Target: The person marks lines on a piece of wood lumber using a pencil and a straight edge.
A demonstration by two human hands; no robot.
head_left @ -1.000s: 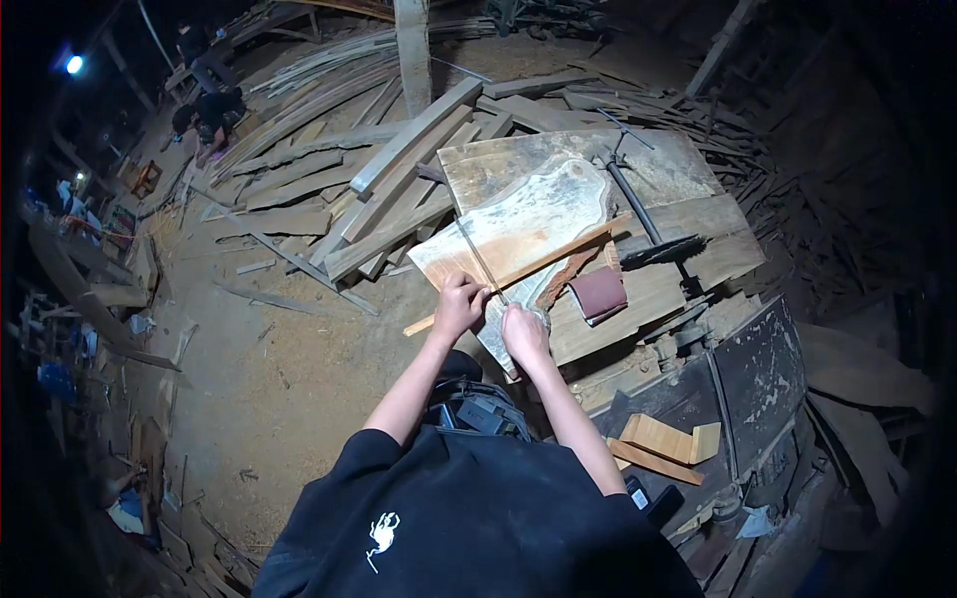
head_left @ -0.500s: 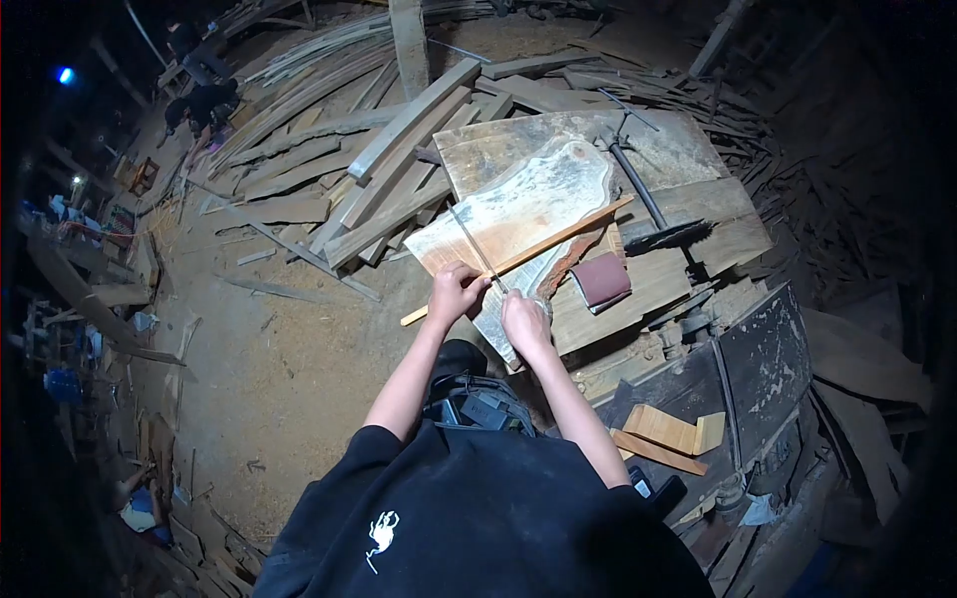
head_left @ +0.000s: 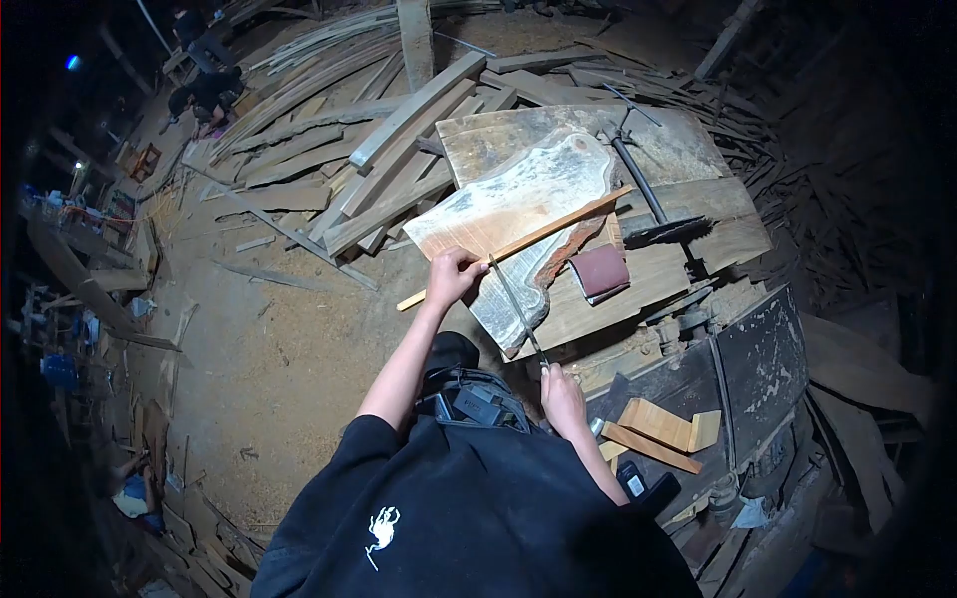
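Note:
My left hand [head_left: 454, 278] is closed around a thin wooden strip [head_left: 558, 233], pinching it near its middle. The strip lies slantwise over a live-edge wood slab [head_left: 506, 211] with a pale, stained face. In my right hand [head_left: 563, 397] is the near end of a long, thin, file-like metal tool [head_left: 518, 310]. This hand sits just off the slab's near edge. The tool's far tip reaches the strip, just right of my left fingers; whether it touches the wood is too small to tell. A folded piece of reddish-brown sandpaper [head_left: 601, 271] rests right of the slab.
A toothed circular saw blade [head_left: 670, 231] stands out of the saw table [head_left: 688, 145], beside a dark metal bar [head_left: 640, 181]. Small wood offcuts [head_left: 658, 426] lie at lower right. Stacked planks [head_left: 414, 125] fill the far side. People [head_left: 206, 100] crouch and stand at far left.
My right hand has drawn the file-like tool back toward my body, so its tip has come from beyond the strip to the strip itself. My left hand stays on the strip.

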